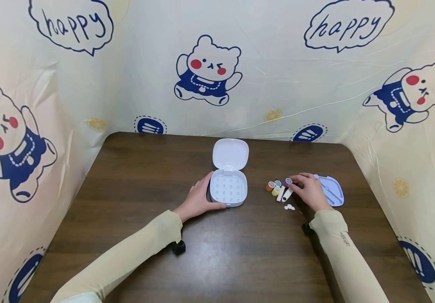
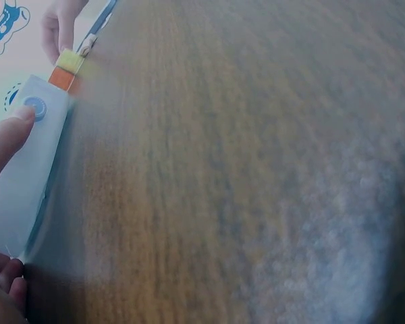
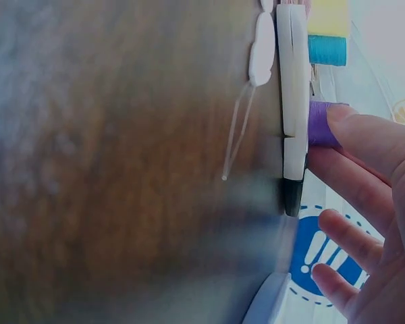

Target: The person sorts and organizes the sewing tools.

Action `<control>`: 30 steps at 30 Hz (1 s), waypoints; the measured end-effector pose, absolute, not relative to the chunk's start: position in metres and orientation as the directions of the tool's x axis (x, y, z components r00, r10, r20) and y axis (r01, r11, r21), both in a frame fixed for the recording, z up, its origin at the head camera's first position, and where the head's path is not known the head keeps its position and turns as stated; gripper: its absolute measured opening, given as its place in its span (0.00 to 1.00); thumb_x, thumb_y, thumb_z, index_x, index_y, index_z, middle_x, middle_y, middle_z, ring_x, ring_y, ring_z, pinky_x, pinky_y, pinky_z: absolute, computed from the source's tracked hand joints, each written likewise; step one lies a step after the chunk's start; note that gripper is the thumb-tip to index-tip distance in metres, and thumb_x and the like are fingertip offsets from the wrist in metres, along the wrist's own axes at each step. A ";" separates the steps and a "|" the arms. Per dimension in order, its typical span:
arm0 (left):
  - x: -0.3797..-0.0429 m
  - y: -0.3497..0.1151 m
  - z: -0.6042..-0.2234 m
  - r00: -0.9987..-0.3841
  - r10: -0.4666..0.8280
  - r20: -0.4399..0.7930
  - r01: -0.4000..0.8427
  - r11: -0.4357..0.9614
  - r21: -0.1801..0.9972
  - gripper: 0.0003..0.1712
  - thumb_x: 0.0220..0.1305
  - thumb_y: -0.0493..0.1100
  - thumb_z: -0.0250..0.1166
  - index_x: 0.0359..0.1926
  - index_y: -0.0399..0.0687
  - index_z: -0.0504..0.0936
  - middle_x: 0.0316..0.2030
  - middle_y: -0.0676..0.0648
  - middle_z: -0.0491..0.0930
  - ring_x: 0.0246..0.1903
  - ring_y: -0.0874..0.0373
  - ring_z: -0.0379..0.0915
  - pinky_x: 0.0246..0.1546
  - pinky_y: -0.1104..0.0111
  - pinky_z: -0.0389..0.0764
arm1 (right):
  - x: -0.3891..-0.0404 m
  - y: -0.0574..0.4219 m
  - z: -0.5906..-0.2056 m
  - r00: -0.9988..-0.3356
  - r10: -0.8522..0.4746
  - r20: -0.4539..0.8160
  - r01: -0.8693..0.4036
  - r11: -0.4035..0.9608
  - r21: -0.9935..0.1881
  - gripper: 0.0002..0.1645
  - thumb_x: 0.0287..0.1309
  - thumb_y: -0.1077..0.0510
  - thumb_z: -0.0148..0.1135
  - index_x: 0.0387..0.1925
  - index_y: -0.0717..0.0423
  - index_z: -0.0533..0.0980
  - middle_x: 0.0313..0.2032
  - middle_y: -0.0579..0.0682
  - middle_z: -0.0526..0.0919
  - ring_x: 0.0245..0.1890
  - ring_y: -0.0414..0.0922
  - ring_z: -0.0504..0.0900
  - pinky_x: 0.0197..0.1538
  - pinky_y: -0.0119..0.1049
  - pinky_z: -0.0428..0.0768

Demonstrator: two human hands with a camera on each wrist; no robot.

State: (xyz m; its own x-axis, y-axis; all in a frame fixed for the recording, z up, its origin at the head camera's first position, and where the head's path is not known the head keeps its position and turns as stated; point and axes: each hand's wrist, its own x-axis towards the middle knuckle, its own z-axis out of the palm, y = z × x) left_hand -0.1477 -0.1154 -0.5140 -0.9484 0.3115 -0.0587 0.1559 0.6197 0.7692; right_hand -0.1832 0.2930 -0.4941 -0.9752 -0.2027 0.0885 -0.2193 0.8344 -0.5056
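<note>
An open white box (image 1: pixel 228 188) with small raised pegs stands mid-table, its hinged lid (image 1: pixel 230 154) tipped back. My left hand (image 1: pixel 198 198) holds it at the left side; the thumb lies on the round front button (image 2: pixel 35 109) in the left wrist view. To the right, my right hand (image 1: pixel 310 191) pinches a purple thread spool (image 3: pixel 322 123) between thumb and index finger, the other fingers spread. Close by are an orange spool (image 1: pixel 270 186), a yellow spool (image 1: pixel 276 191), a teal spool (image 3: pixel 327 50) and a slim white tool with a black tip (image 3: pixel 292 197).
A blue tray (image 1: pixel 338 196) with moulded grooves lies right of my right hand. Small white pieces (image 1: pixel 289 207), one with a thin wire loop in the right wrist view, lie in front of the spools. Patterned cloth (image 1: pixel 266 84) encloses the table's back and sides.
</note>
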 end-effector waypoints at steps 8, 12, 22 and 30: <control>-0.149 -0.117 -0.514 -0.948 0.313 -0.053 0.161 0.617 0.770 0.73 0.47 0.67 0.82 0.83 0.51 0.49 0.80 0.44 0.57 0.75 0.43 0.56 0.72 0.42 0.56 | -0.184 0.289 -0.488 -0.972 -0.199 0.120 -0.233 0.838 -0.494 0.16 0.66 0.57 0.71 0.51 0.62 0.85 0.55 0.70 0.82 0.63 0.69 0.72 0.67 0.68 0.62; -0.149 -0.117 -0.515 -0.946 0.316 -0.069 0.154 0.628 0.763 0.73 0.48 0.67 0.81 0.84 0.51 0.47 0.80 0.44 0.57 0.75 0.44 0.56 0.72 0.44 0.56 | -0.182 0.286 -0.485 -0.975 -0.191 0.110 -0.221 0.839 -0.497 0.16 0.66 0.56 0.71 0.50 0.62 0.85 0.56 0.71 0.80 0.65 0.69 0.69 0.68 0.70 0.58; -0.146 -0.117 -0.512 -0.948 0.311 -0.065 0.151 0.620 0.770 0.74 0.47 0.66 0.82 0.84 0.48 0.48 0.79 0.43 0.58 0.75 0.43 0.57 0.72 0.44 0.56 | -0.178 0.277 -0.471 -0.977 -0.194 0.090 -0.212 0.838 -0.503 0.17 0.67 0.56 0.70 0.52 0.62 0.84 0.58 0.70 0.78 0.69 0.67 0.65 0.69 0.68 0.55; -0.147 -0.117 -0.513 -0.949 0.309 -0.058 0.154 0.618 0.771 0.74 0.47 0.66 0.82 0.83 0.48 0.49 0.79 0.44 0.58 0.75 0.44 0.56 0.72 0.44 0.56 | -0.179 0.271 -0.466 -0.971 -0.218 0.097 -0.236 0.829 -0.507 0.17 0.68 0.55 0.70 0.52 0.60 0.85 0.50 0.64 0.85 0.70 0.66 0.65 0.70 0.68 0.55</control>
